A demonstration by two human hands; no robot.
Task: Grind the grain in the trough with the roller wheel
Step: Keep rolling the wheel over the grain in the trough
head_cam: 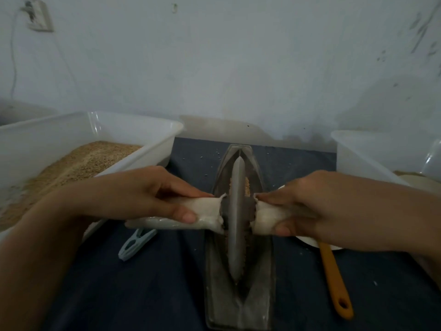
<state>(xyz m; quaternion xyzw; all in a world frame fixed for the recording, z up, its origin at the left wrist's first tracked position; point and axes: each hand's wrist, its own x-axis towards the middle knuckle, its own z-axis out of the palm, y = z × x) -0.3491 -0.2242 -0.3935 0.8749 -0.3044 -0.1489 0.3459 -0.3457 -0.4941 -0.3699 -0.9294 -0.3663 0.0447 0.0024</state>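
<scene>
A grey metal roller wheel [236,211] stands on edge in the long boat-shaped trough [259,295] at the centre. Brown grain [247,186] shows in the groove on both sides of the wheel. A cloth-wrapped axle handle sticks out on each side. My left hand [152,194] grips the left wrapped handle [205,209], thumb underneath. My right hand [315,206] grips the right wrapped handle [265,217] the same way. The wheel hides the bottom of the groove.
A white tub [133,130] with brown grain [78,161] stands at the left. Another white tub [358,154] stands at the right. A pale blue clothes peg [136,243] and an orange-handled utensil [334,280] lie on the dark cloth [148,295]. A wall rises close behind.
</scene>
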